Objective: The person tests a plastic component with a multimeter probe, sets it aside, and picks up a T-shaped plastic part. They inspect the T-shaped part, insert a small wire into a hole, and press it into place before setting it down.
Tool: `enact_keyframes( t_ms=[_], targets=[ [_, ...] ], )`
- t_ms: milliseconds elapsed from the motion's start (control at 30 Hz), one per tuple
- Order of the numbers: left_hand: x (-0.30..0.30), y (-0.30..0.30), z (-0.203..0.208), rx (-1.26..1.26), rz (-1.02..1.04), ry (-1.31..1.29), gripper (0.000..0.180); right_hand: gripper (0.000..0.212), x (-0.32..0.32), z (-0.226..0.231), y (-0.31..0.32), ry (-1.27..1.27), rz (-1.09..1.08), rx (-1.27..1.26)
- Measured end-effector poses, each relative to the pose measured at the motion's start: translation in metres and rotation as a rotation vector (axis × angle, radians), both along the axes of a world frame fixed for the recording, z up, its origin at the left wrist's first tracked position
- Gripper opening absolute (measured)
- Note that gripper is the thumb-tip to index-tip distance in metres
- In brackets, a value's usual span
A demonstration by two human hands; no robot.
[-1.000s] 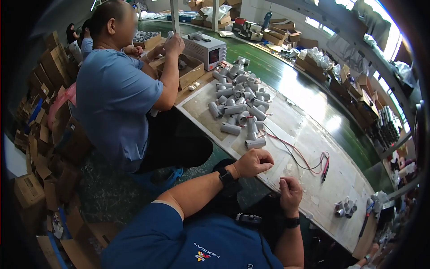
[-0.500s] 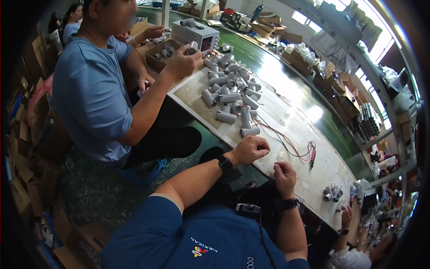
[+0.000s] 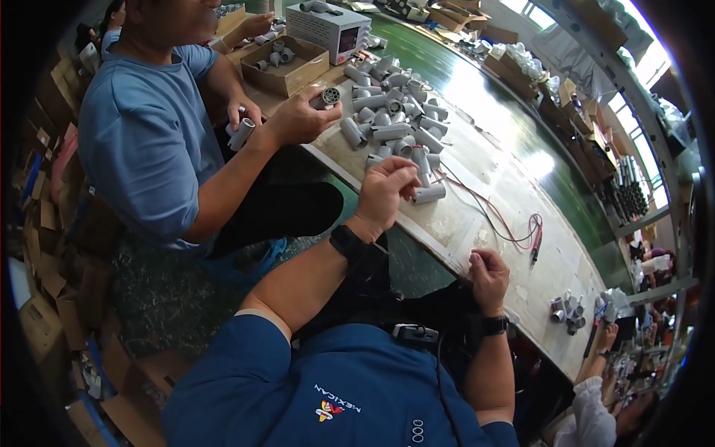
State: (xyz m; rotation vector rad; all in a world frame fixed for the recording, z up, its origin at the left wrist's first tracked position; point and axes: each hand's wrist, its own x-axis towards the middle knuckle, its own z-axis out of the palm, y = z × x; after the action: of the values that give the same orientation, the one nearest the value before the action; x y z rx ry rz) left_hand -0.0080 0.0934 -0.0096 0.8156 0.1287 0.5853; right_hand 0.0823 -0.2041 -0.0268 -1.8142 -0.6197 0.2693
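My left hand (image 3: pixel 386 190) hangs over the table's near edge, its fingers curled in beside the thumb. Whatever it may hold is hidden. Just beyond it lies a heap of grey cylindrical housings (image 3: pixel 391 132), like bullet-camera bodies. One such housing (image 3: pixel 430 194) lies close to the curled fingertips. My right hand (image 3: pixel 488 280) is closed over the same edge, farther right, thumb against the bent fingers; anything in it is too small or hidden to see. Red and black leads (image 3: pixel 488 211) run from the heap to a red test probe (image 3: pixel 537 244) on the tabletop (image 3: pixel 477 167).
On the left a person in a light blue shirt (image 3: pixel 141 141) holds a grey housing (image 3: pixel 328 97) and a second cylinder (image 3: pixel 240 134). Behind are an open cardboard box (image 3: pixel 302 74) and a grey instrument (image 3: pixel 324 33). Smaller grey parts (image 3: pixel 567 311) lie far right, near another person's hand (image 3: pixel 608 337).
My left hand has risen and moved left and away from me, toward the heap. My right hand stays closed at the edge. The co-worker's housing has turned and lowered; the view has shifted slightly.
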Motion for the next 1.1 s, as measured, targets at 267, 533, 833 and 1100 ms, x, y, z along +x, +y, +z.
enact_keyframes(
  t_ms=[267, 533, 833, 1100],
  targets=[
    [-0.009, 0.044, 0.012, -0.264, 0.255, -0.041, 0.048, 0.011, 0.0, -0.001, -0.005, 0.007, 0.023, 0.072],
    [0.018, 0.079, 0.039, -0.838, 0.347, -0.142, 0.066, 0.009, 0.005, -0.004, -0.007, -0.077, 0.065, 0.064],
    [0.02, 0.108, -0.006, -0.825, 0.292, -0.193, 0.065, 0.007, -0.004, 0.006, 0.001, -0.169, 0.07, 0.026],
    [0.006, 0.087, 0.016, -0.642, 0.395, 0.149, 0.054, 0.006, -0.006, 0.008, 0.001, -0.203, 0.068, 0.018]
  ],
)
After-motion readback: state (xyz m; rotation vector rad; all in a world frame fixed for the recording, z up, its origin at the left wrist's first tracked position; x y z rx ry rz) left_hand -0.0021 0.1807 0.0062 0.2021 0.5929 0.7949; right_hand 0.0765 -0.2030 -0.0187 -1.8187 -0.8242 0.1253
